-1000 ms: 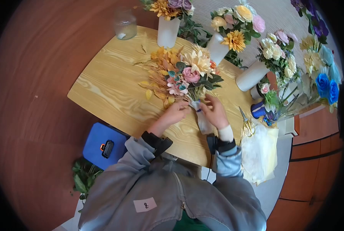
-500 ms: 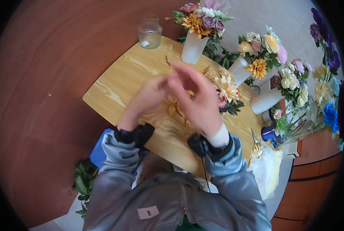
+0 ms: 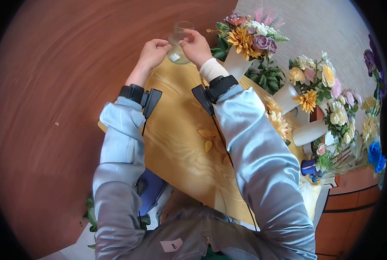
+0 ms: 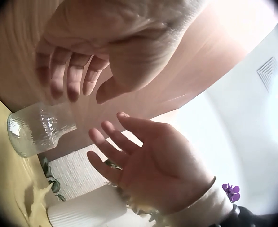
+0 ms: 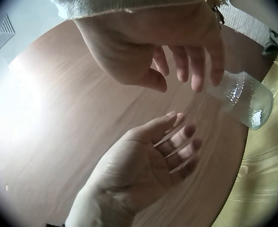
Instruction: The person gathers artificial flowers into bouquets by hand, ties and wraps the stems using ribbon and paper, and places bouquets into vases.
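A clear glass jar [image 3: 176, 48] stands at the table's far left corner in the head view. My left hand [image 3: 153, 54] is raised on the jar's left side, fingers loosely bent and holding nothing. On the other side my right hand [image 3: 196, 48] overlaps the jar's edge in this view. In the left wrist view, a gap shows between the jar [image 4: 39, 130] and both hands. The right wrist view has the jar [image 5: 247, 99] just beyond my right fingertips. A bouquet with cream flowers [image 3: 278, 123] lies on the table, largely hidden by my right sleeve.
White vases [image 3: 238, 63] with artificial flowers line the far right side. Yellow leaves [image 3: 207, 141] lie on the wooden table [image 3: 171, 130]. A blue spool [image 3: 308, 167] sits at the right. A blue seat [image 3: 152, 190] is below the left edge. Black cables hang from both wrists.
Both hands have left the bouquet's wrapped stems, crossed over the table and moved forward and left to either side of the glass jar. The head view has shifted too.
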